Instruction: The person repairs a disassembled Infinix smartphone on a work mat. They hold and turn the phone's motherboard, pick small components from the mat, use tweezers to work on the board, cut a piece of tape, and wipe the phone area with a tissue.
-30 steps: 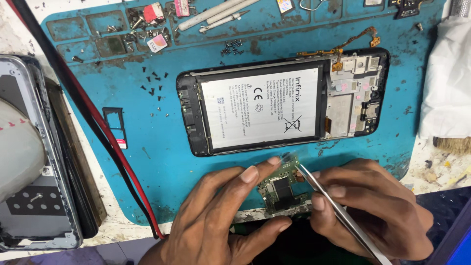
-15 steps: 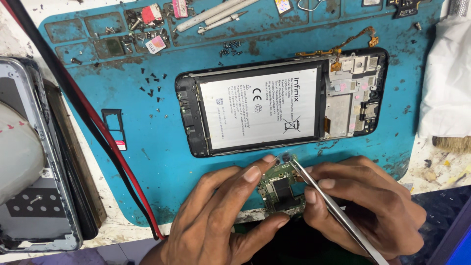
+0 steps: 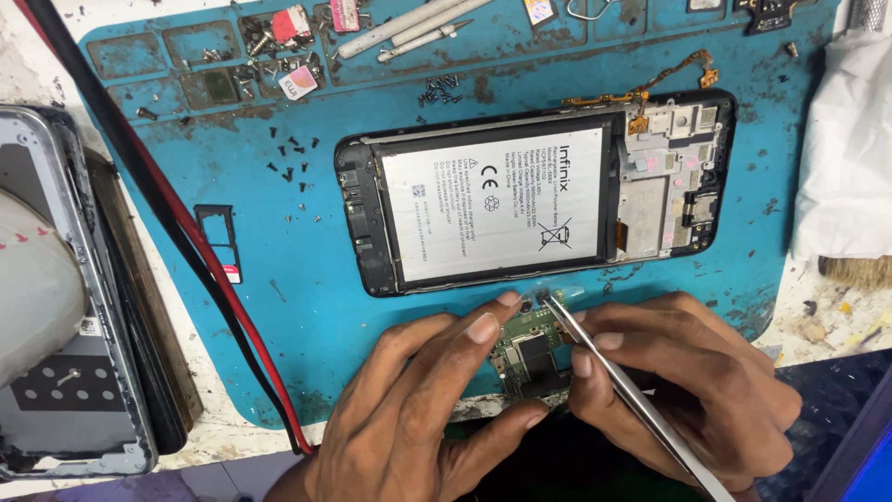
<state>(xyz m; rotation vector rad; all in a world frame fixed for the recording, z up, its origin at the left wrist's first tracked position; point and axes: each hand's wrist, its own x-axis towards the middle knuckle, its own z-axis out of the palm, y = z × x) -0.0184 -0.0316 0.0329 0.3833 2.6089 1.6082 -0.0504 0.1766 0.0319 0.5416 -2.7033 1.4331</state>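
We are working at the near edge of the blue repair mat (image 3: 279, 307), just in front of the opened phone (image 3: 534, 191) that lies back-up on it with its white battery (image 3: 492, 204) exposed. Our left hand (image 3: 418, 418) is grasping a small green circuit board (image 3: 531, 351), pinching it between thumb and fingertips so it sits just off the mat's front edge. Our right hand (image 3: 688, 381) is clenched around metal tweezers (image 3: 632, 400), whose tips meet the board's far corner, the one closest to the phone.

To do this well, we judge the board should stay braced against the mat, with the left fingers kept on its edges and off the components. The tweezers ought to come in at a shallow angle, with light pressure, since a slip could scratch the board or flick a small part away.

Behind the phone, loose black screws (image 3: 293, 172) are scattered on the mat, so we should keep our wrists low. A red and black cable (image 3: 177, 242) runs left of the phone.
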